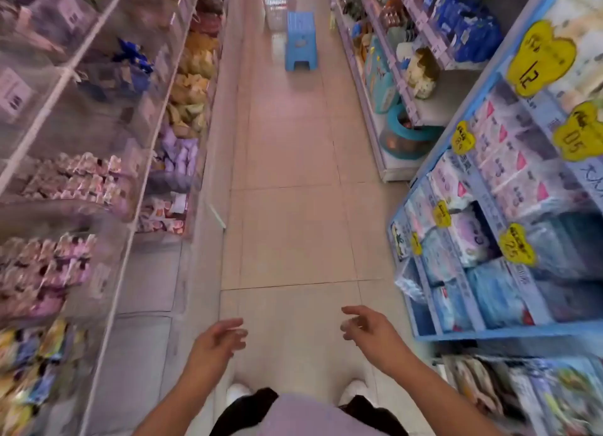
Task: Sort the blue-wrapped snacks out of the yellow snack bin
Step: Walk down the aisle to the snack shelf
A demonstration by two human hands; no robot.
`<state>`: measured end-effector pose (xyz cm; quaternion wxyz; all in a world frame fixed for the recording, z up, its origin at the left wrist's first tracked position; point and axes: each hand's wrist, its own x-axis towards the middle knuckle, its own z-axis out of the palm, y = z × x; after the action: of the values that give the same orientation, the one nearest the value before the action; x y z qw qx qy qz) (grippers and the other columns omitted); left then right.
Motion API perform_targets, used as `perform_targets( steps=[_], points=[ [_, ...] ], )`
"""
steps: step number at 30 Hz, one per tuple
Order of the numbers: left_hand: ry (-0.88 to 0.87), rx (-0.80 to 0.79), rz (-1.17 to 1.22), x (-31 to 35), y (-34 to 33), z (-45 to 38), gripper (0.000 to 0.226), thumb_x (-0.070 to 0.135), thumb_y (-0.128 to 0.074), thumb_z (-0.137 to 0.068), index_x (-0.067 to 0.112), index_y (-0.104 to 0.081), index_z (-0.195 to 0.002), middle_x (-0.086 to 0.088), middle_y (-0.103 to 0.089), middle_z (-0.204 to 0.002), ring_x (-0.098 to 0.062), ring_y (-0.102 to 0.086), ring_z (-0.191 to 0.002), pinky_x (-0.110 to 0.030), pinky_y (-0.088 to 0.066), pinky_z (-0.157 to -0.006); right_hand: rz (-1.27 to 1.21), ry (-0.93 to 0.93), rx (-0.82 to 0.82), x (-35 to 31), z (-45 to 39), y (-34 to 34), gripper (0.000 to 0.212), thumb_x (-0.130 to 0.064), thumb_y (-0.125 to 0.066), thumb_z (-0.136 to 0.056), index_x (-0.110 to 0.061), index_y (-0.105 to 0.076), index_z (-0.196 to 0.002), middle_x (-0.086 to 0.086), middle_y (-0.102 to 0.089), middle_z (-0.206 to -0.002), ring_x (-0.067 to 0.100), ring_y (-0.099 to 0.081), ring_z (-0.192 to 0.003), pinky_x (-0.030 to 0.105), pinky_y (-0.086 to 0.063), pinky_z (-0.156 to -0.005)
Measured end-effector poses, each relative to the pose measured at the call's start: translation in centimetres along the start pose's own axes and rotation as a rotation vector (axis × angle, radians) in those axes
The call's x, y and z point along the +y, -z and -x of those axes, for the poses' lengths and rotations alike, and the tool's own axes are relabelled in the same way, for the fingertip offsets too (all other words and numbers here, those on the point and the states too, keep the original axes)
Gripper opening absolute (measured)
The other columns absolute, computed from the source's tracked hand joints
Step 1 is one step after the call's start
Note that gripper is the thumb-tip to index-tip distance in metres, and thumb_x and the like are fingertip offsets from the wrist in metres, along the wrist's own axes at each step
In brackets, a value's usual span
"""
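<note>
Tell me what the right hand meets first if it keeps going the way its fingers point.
Probably nothing soon: the right hand points up-left over bare floor tiles, toward the left hand; depth unclear.

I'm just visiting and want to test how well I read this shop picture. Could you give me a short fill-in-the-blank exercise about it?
1. The left hand and right hand both hold ____.
2. The plastic stool standing in the aisle is ____ in colour.
3. Beyond the stool stands a shopping ____.
4. The clear bins of yellow snacks are on the person's ____ side.

Missing words: nothing; blue; basket; left
</note>
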<state>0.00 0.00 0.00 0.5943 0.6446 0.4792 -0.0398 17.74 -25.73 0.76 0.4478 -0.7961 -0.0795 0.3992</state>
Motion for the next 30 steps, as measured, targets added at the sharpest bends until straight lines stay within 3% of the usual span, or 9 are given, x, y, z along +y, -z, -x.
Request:
perform_targets(
  steps=[3,7,10,13,17,25,30],
  points=[
    [-0.040,-0.026,-0.040,0.9,-1.9,-0.8,0.021,0.011,-0.062,-0.094,0.026,-0.070,-0.106,0.006,-0.077,-0.094,-0.013,-0.074,-0.084,-0.032,-0.052,-0.081,0.024,-0.012,-0.017,0.3,-1.2,1.3,0.024,-0.026,-0.062,-0.094,-0.035,-0.062,-0.116,-0.002,-0.071,-0.096,0.009,-0.069,-0.087,0.021,-0.052,-0.077],
    [-0.036,-0.037,-0.020,3.1,-3.6,-1.6,0.018,0.023,-0.065,-0.094,0.034,-0.068,-0.108,0.009,-0.075,-0.099,-0.007,-0.072,-0.089,-0.025,-0.050,-0.077,0.025,-0.061,-0.048,-0.2,-3.3,2.2,0.026,-0.023,-0.063,-0.094,-0.032,-0.061,-0.118,-0.001,-0.070,-0.099,0.011,-0.069,-0.090,0.025,-0.054,-0.082],
    [-0.032,-0.071,-0.017,4.8,-3.6,-3.8,0.018,0.026,-0.065,-0.094,0.036,-0.068,-0.109,0.008,-0.075,-0.101,-0.007,-0.071,-0.093,-0.025,-0.051,-0.082,0.040,-0.070,-0.054,-1.6,-6.7,2.2,0.028,-0.022,-0.064,-0.093,-0.033,-0.062,-0.118,-0.005,-0.071,-0.095,0.007,-0.069,-0.086,0.017,-0.052,-0.075],
    [0.000,-0.084,-0.015,6.6,-2.9,-8.2,0.018,0.024,-0.064,-0.095,0.035,-0.068,-0.109,0.005,-0.075,-0.100,-0.008,-0.071,-0.093,-0.029,-0.052,-0.087,0.086,-0.068,-0.058,-4.0,-11.6,1.8,0.029,-0.023,-0.064,-0.092,-0.037,-0.061,-0.117,-0.009,-0.071,-0.094,0.001,-0.067,-0.084,0.011,-0.049,-0.070],
    [0.055,-0.113,-0.061,10.2,-1.3,-15.0,0.019,0.026,-0.062,-0.096,0.039,-0.066,-0.109,0.011,-0.074,-0.101,-0.005,-0.070,-0.094,-0.032,-0.052,-0.092,0.082,-0.082,-0.012,-9.2,-18.2,1.5,0.030,-0.021,-0.064,-0.091,-0.036,-0.061,-0.116,-0.009,-0.070,-0.096,0.003,-0.066,-0.085,0.014,-0.050,-0.070],
    [0.036,-0.201,-0.070,21.4,1.3,-26.8,0.020,0.018,-0.063,-0.094,0.032,-0.068,-0.108,0.010,-0.075,-0.100,-0.007,-0.071,-0.091,-0.032,-0.050,-0.089,0.015,-0.069,0.056,-18.9,-28.8,2.9,0.034,-0.015,-0.063,-0.090,-0.038,-0.062,-0.116,-0.011,-0.071,-0.099,-0.001,-0.066,-0.087,0.010,-0.048,-0.070],
    [0.040,-0.177,-0.077,28.7,-0.5,-35.7,0.019,0.013,-0.062,-0.095,0.027,-0.069,-0.107,0.000,-0.075,-0.098,-0.012,-0.072,-0.087,-0.030,-0.051,-0.085,0.037,-0.056,0.037,-22.4,-38.5,6.7,0.034,-0.020,-0.063,-0.091,-0.042,-0.061,-0.116,-0.016,-0.070,-0.099,-0.004,-0.065,-0.089,0.010,-0.048,-0.075]
  ],
)
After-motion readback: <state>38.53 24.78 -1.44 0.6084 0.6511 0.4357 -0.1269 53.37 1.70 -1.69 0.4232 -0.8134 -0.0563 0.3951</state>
